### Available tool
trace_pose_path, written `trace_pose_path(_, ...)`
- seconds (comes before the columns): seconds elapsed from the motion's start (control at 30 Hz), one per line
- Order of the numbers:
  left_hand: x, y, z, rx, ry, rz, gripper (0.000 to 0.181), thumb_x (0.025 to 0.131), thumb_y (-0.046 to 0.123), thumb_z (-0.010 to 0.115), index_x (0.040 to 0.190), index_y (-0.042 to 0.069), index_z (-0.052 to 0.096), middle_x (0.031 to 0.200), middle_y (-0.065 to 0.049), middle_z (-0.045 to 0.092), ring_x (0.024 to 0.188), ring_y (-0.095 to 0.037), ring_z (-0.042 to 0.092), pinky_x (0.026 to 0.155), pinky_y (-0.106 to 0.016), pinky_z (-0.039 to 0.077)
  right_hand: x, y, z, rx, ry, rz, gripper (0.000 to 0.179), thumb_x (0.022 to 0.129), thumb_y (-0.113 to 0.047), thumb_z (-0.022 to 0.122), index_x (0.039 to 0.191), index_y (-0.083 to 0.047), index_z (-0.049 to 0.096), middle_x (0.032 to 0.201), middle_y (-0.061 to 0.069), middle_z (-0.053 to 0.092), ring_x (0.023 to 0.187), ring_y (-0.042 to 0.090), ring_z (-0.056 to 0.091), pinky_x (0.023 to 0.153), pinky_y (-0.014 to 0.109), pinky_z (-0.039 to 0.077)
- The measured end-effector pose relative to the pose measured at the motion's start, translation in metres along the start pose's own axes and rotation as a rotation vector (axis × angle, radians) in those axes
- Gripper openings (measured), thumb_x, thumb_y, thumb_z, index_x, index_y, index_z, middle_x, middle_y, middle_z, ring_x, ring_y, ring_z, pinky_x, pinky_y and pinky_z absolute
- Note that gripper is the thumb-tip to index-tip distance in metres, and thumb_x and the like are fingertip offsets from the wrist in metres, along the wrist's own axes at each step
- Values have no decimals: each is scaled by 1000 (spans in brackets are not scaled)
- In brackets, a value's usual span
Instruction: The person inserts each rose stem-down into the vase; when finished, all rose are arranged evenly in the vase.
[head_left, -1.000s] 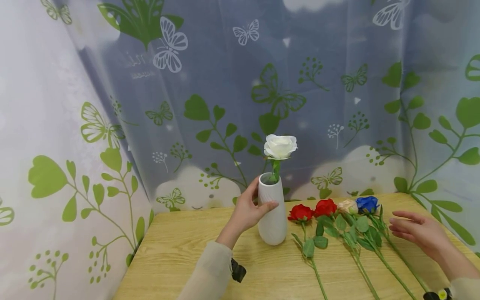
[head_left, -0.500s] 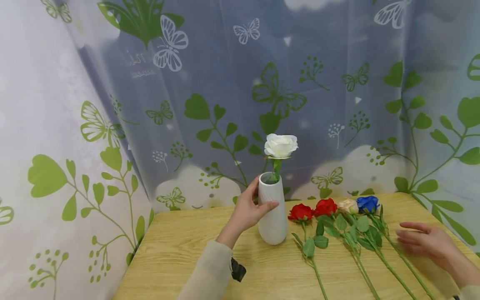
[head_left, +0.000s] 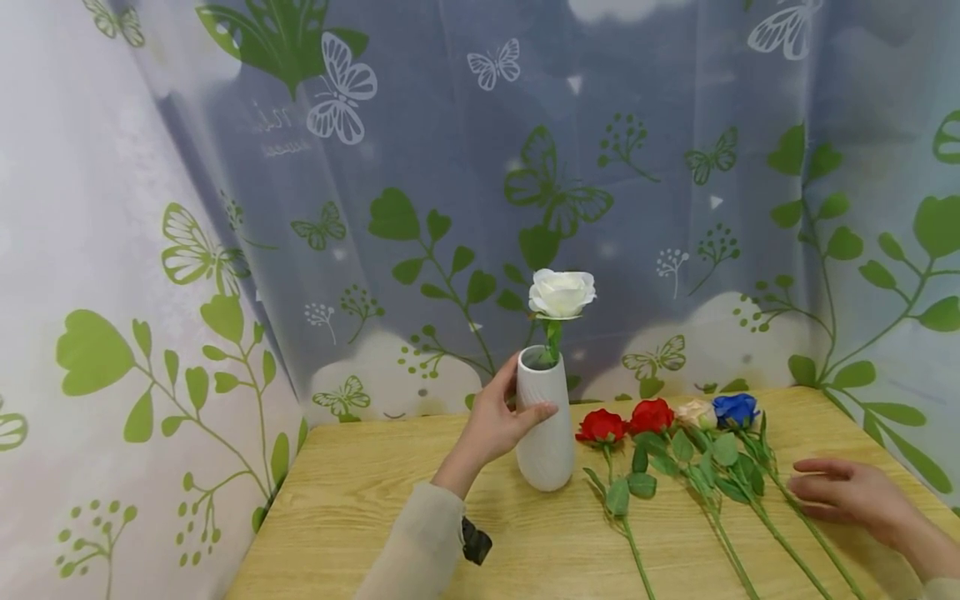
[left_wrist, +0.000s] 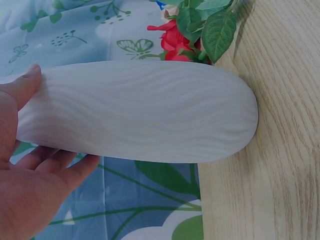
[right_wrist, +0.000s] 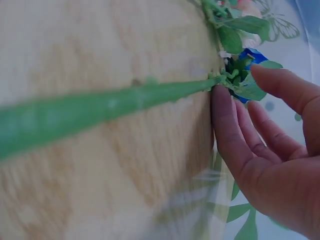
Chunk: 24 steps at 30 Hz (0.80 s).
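A white ribbed vase [head_left: 546, 450] stands upright on the wooden table, and one white rose [head_left: 562, 295] rises from its mouth. My left hand [head_left: 497, 423] grips the vase near the top, thumb in front and fingers behind, as the left wrist view also shows on the vase wall [left_wrist: 150, 110]. On the right, my right hand [head_left: 858, 497] is low over the table beside the blue rose's [head_left: 735, 410] stem. Its fingers are loosely bent, the fingertips right at the green stem [right_wrist: 110, 105] in the right wrist view, with thumb and fingers apart.
Two red roses [head_left: 602, 426] and a cream rose [head_left: 696, 412] lie beside the blue one, heads toward the back, stems toward the front edge. A printed curtain [head_left: 420, 125] hangs behind the wooden table [head_left: 360, 500].
My right hand has drawn back to the right and lowered toward the table, beside the blue rose's stem. The left hand, the vase and the white rose stay in place.
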<state>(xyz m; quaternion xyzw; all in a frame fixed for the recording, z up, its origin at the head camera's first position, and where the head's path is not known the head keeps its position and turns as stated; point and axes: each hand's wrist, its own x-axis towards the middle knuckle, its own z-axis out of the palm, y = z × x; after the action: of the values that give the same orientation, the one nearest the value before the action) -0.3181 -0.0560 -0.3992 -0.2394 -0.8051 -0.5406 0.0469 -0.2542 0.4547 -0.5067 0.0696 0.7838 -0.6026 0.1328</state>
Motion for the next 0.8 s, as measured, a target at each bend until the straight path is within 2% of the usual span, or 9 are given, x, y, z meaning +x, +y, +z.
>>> trace_pose_path(0.1, 0, 0, 0, -1, -2, 3, 90, 94, 28, 83, 167, 21, 32, 152, -9, 59, 136, -34, 61, 104, -55, 56, 2, 0, 4, -115, 21, -28, 64, 103, -15, 70, 141, 27, 41, 114, -1, 74, 91, 2, 74, 86, 36, 64)
trace_pose_path(0.23, 1, -1, 0, 0, 0, 14, 90, 94, 28, 83, 168, 17, 31, 153, -10, 58, 137, -35, 61, 103, -55, 57, 1, -2, 9, -259, 66, -90, 62, 97, -12, 76, 137, 27, 47, 111, 10, 77, 85, -3, 70, 80, 29, 64)
trace_pose_path(0.37, 2, -1, 0, 4, -2, 17, 90, 95, 28, 82, 168, 17, 31, 154, -10, 58, 137, -35, 61, 103, -55, 56, 1, -5, 13, -380, 113, -116, 61, 91, -14, 82, 132, 23, 55, 106, 8, 77, 81, -5, 66, 74, 26, 63)
trace_pose_path(0.53, 2, 0, -1, -7, -2, 19, 89, 95, 28, 82, 167, 23, 32, 153, -8, 59, 136, -34, 61, 103, -55, 56, 0, -9, 18, -419, 120, -132, 60, 92, -11, 80, 133, 23, 53, 102, 7, 74, 78, 3, 68, 72, 28, 63)
trace_pose_path(0.8, 2, -2, -1, -3, -11, 10, 89, 95, 28, 82, 167, 24, 32, 152, -7, 59, 136, -31, 61, 103, -52, 57, 0, -10, 22, -436, 121, -115, 60, 91, -9, 80, 133, 24, 52, 99, 6, 74, 75, 7, 70, 70, 29, 63)
